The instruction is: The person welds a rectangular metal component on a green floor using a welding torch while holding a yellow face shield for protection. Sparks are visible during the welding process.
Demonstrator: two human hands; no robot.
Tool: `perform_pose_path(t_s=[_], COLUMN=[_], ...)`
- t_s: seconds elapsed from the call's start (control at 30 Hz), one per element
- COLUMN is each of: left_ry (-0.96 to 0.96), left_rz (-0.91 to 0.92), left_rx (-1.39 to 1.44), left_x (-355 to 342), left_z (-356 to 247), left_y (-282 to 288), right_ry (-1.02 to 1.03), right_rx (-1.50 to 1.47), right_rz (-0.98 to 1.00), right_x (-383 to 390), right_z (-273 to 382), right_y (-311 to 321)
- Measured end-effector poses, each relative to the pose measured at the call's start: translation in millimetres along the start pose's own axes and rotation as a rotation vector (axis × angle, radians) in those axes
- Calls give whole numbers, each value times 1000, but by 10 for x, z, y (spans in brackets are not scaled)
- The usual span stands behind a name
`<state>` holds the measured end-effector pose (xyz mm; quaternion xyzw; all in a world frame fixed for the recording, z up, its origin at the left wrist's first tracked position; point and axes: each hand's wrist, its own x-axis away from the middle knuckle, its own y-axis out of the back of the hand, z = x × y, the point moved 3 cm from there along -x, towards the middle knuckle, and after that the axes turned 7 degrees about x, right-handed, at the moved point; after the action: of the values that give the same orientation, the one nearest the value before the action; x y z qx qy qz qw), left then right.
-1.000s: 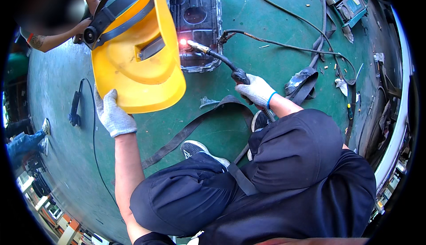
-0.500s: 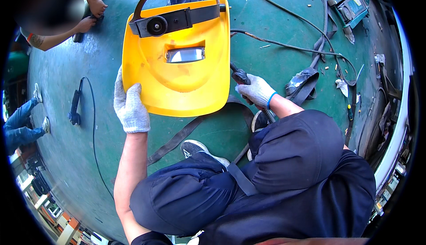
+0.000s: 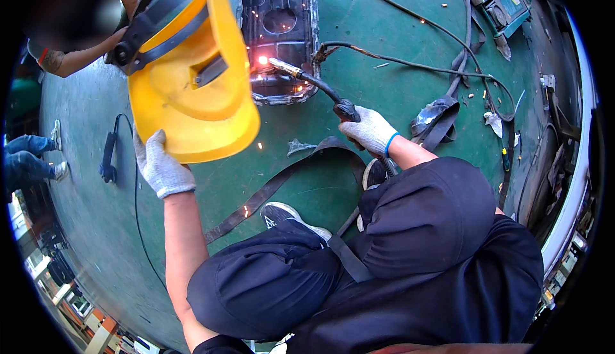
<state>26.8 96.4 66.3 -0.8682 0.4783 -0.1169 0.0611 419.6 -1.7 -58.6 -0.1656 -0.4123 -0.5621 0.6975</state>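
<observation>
My left hand [image 3: 161, 168], in a grey work glove, grips the lower edge of a yellow welding face shield [image 3: 192, 85] with a black headband, tilted up and to the left. My right hand [image 3: 369, 131], gloved too, is shut on a welding torch [image 3: 320, 88]. The torch tip touches the near rim of a dark metal pan [image 3: 282, 27] on the green floor, where a bright arc glows and sparks scatter. A black hose [image 3: 410, 65] runs from the torch off to the right. I crouch, with dark trousers and a shoe [image 3: 282, 213] below.
Another person's bare arm [image 3: 77, 59] reaches in at the upper left; someone's jeans and shoes [image 3: 29, 158] stand at the left edge. A black strap [image 3: 275, 187] lies on the floor, with a green machine [image 3: 506, 8] at top right, metal scraps [image 3: 435, 120] and a cable with a clamp [image 3: 109, 155].
The face shield has swung from in front of the view up and to the left. The pan and torch tip are uncovered, and an arc burns there now.
</observation>
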Motion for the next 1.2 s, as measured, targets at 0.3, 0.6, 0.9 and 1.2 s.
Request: perform_pose_path(t_s=[0.3, 0.6, 0.9, 1.2], left_ry=[66, 31, -21, -31], left_rz=[-24, 56, 388, 355], left_rx=[12, -10, -109, -104], left_x=[-12, 43, 264, 241], left_z=[-31, 127, 275, 245], left_y=[37, 33, -199, -195], right_ry=[-3, -19, -33, 0], right_rx=[13, 16, 28, 12], right_rz=[-12, -2, -9, -10], right_x=[0, 61, -38, -58], right_z=[-27, 79, -51, -86], right_y=[16, 17, -3, -3])
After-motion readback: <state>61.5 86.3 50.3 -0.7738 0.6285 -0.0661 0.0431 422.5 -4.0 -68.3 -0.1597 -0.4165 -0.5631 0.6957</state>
